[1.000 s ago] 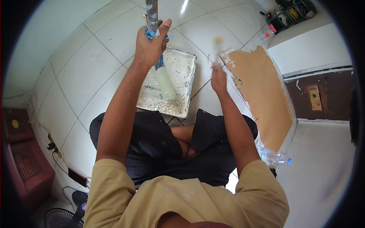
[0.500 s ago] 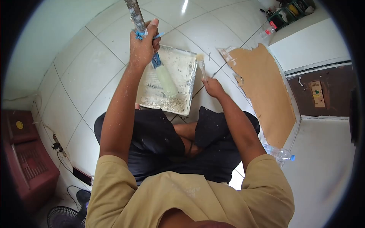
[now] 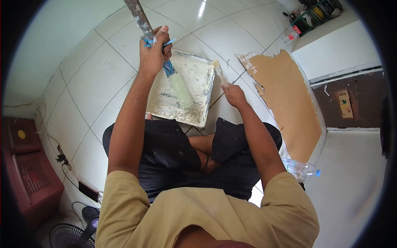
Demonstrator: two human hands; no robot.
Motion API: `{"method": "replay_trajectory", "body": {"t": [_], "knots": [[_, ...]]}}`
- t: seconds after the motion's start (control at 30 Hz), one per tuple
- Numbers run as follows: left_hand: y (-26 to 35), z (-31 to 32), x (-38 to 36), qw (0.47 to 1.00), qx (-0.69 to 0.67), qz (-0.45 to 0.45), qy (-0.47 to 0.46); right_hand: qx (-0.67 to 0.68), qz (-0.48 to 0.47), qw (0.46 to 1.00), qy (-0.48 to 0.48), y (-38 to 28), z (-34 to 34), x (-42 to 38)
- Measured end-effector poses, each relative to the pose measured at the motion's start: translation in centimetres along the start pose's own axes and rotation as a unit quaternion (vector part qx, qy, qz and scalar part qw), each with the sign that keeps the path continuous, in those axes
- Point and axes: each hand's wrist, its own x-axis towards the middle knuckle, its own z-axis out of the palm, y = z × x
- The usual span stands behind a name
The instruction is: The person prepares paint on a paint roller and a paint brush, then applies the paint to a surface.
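My left hand (image 3: 153,51) is wrapped round the handle of a paint roller (image 3: 180,89), close above its blue lower part. The roller's pale green sleeve lies over a white paint tray (image 3: 210,84) crusted with paint, and its long stained pole runs up and left. Thick, lumpy paint gathers at the tray's near end. In my right hand (image 3: 235,96) is a paintbrush (image 3: 218,71), its pale bristles right at the tray's right rim.
Torn brown cardboard (image 3: 289,99) covers floor on the right, with a plastic bottle (image 3: 302,168) at its near end. A red-labelled bottle (image 3: 292,35) and a green crate (image 3: 316,15) sit at upper right. At left are a maroon cabinet (image 3: 31,165), a power strip (image 3: 64,158) and a fan (image 3: 68,236).
My left hand has shifted slightly down and left, and the pole tilts further left. The brush in my right hand has tipped left toward the tray's rim.
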Motion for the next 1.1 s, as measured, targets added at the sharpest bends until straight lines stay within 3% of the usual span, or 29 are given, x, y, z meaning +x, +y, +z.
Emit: {"method": "replay_trajectory", "body": {"t": [0.07,0.23,0.47,0.57,0.67,0.73,0.8,0.83,0.93,1.0,1.03,1.07,1.1], "knots": [[-0.1,0.1,-0.2,1.000,-0.022,0.016,0.000,0.097,0.007,0.992,0.081,-1.6,-1.6,0.1],[0.5,0.3,-0.2,0.999,-0.031,0.016,0.011,0.111,-0.011,0.986,0.125,-2.5,-1.4,0.4],[4.8,3.0,-1.7,0.997,0.048,0.059,0.018,0.126,-0.030,0.988,0.090,0.1,0.5,2.4],[4.3,1.9,-1.0,0.996,-0.075,0.050,-0.006,0.132,-0.092,0.982,0.096,2.1,3.4,3.4],[4.7,3.5,-1.5,0.996,-0.025,0.077,0.048,0.114,-0.107,0.981,0.118,0.7,2.2,3.3],[2.9,2.6,-0.9,0.997,0.008,0.054,0.045,0.132,-0.055,0.985,0.093,-0.2,1.0,3.0],[-1.4,0.7,0.4,0.999,0.034,0.029,0.017,0.141,-0.012,0.983,0.119,-2.1,-0.5,2.1],[-1.2,1.6,0.6,0.997,0.024,0.020,0.064,0.176,-0.026,0.970,0.168,-3.0,-1.3,1.6],[-1.5,0.3,2.0,0.999,-0.008,0.012,0.045,0.217,-0.015,0.944,0.250,-3.4,-1.9,0.2],[-1.3,-0.6,1.6,0.999,-0.027,-0.005,0.024,0.132,0.019,0.974,0.183,0.3,2.3,0.8],[-1.2,-0.7,1.4,0.999,-0.034,-0.001,0.011,-0.024,-0.010,1.000,0.003,0.6,2.3,0.2],[-1.2,-0.5,1.5,0.999,-0.041,0.002,-0.003,-0.044,-0.029,0.997,-0.062,0.9,2.4,-0.5],[-1.5,-0.4,1.4,0.999,-0.041,0.001,0.022,-0.009,-0.007,1.000,-0.007,1.3,2.3,-0.5]]}}
